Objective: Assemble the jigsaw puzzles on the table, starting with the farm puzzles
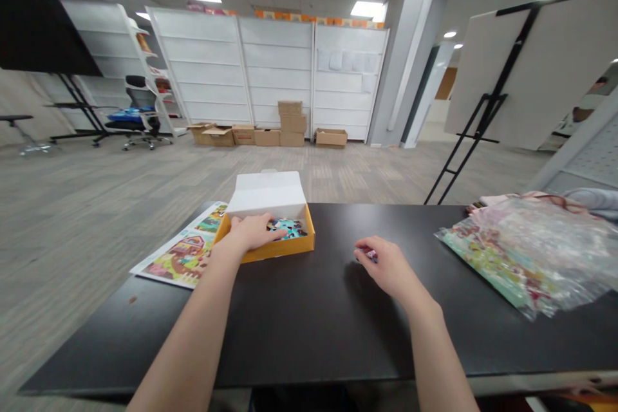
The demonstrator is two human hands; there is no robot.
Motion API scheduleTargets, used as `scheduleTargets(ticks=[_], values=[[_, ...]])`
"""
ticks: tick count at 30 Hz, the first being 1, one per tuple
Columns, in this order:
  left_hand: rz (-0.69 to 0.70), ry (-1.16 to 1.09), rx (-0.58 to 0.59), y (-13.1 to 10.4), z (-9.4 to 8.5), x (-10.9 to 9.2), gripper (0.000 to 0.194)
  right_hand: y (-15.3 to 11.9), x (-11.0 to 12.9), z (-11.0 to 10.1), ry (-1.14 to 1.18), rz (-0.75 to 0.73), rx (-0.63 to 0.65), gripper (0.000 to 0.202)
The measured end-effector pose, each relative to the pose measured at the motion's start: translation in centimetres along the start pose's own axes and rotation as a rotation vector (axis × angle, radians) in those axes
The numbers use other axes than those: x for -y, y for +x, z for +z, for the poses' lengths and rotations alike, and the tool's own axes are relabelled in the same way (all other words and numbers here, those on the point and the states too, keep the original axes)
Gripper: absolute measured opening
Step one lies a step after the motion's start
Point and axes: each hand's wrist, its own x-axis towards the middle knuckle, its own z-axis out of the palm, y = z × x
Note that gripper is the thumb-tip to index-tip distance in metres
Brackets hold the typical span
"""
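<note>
An orange cardboard box stands on the black table with its white lid folded back. Inside lie jigsaw puzzle pieces, mostly turquoise and dark. My left hand reaches over the left part of the box, palm down, fingers stretched out; its fingertips are partly hidden among the pieces. To the right of the box, my right hand hovers just above the table. Its fingers are closed on a small puzzle piece, of which only a pinkish and dark bit shows.
Left of the box, partly under it, lies a colourful picture sheet. Clear plastic bags over a green printed picture are heaped on the right of the black table. Beyond stand a black easel, cardboard boxes and an office chair.
</note>
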Motion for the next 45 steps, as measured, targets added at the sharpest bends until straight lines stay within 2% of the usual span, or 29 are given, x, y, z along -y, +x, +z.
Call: scheduleTargets(ticks=[13, 23, 31, 41, 45], values=[[0.012, -0.082, -0.047, 0.3, 0.6, 0.5, 0.064, 0.0, -0.5, 0.1, 0.022, -0.006, 0.014, 0.018], [-0.015, 0.008, -0.012, 0.5, 0.3, 0.5, 0.075, -0.2, -0.2, -0.1, 0.018, -0.003, 0.034, 0.017], [-0.008, -0.033, -0.027, 0.2, 0.1, 0.6, 0.079, -0.1, -0.2, 0.1, 0.007, -0.001, 0.035, 0.016], [0.055, -0.081, -0.114, -0.6, -0.5, 0.5, 0.062, -0.2, -0.1, 0.0, 0.012, 0.0, 0.033, 0.016], [0.078, -0.104, -0.098, -0.4, -0.2, 0.5, 0.067, -0.2, -0.2, 0.2, 0.002, 0.003, 0.04, 0.015]])
